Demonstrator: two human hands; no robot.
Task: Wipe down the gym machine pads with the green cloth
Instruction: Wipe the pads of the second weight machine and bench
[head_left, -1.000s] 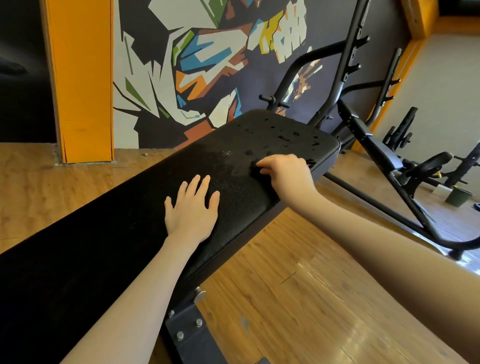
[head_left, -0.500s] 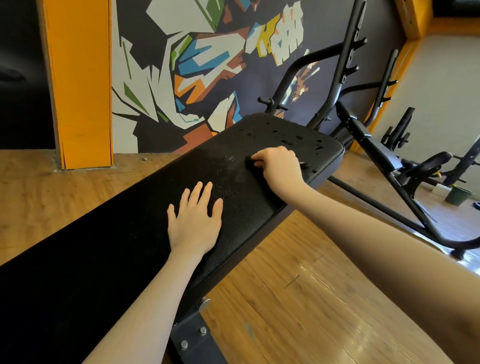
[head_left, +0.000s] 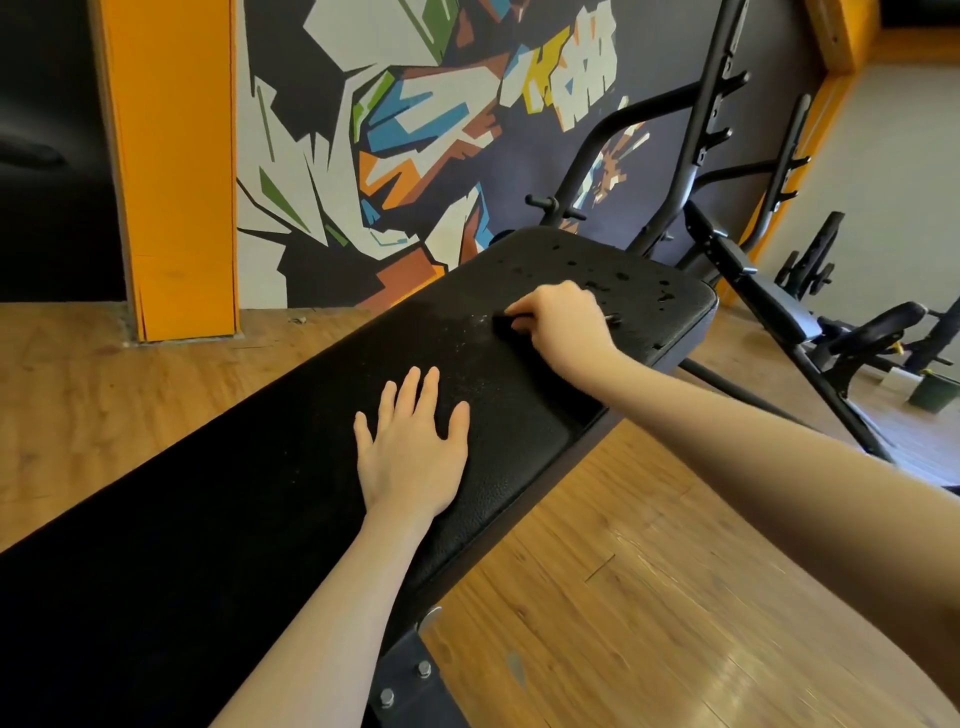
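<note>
Left hand (head_left: 410, 452) lies flat on pad (head_left: 519, 415); right hand (head_left: 563, 325) curls over something dark, contents unclear; droplets (head_left: 623, 278) beyond may go unwiped.

The near stretch of the black pad (head_left: 291, 467) is left bare, and room is given there for a sweep. Its middle is taken up by the left hand (head_left: 410, 457), laid flat, and farther along by the right hand (head_left: 561, 325), curled on the surface. Beyond the far end, passage is blocked by the black rack uprights (head_left: 701, 130). To the right, open wooden floor (head_left: 623, 571) is seen.
</note>
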